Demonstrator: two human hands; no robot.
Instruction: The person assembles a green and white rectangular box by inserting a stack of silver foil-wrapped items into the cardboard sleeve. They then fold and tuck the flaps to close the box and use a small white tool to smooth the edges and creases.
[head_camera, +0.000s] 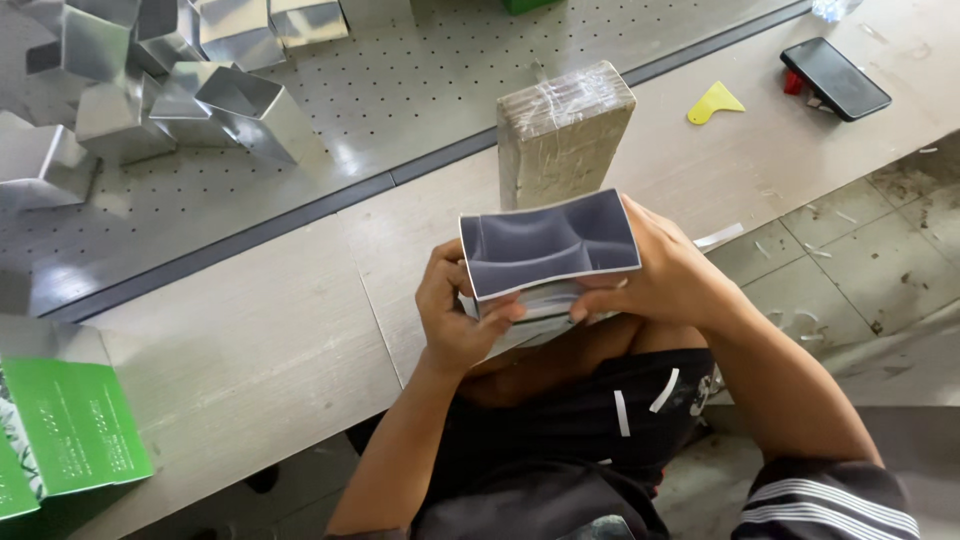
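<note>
Green carton (70, 430) cut off at left edge; silver boxes (150, 70) cropped at top; right-hand fingers (600, 300) partly hidden.

Green carton (70, 430) lower left; wrapped tan block (562, 135) centre; dark phone (835, 78) upper right.

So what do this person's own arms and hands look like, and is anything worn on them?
Both hands, left and right, are bare: no gloves, rings or watch in view. The forearms are uncovered too. On the right arm a dark short sleeve with thin white stripes shows at the frame's bottom edge. No sleeve shows on the left arm.
</note>
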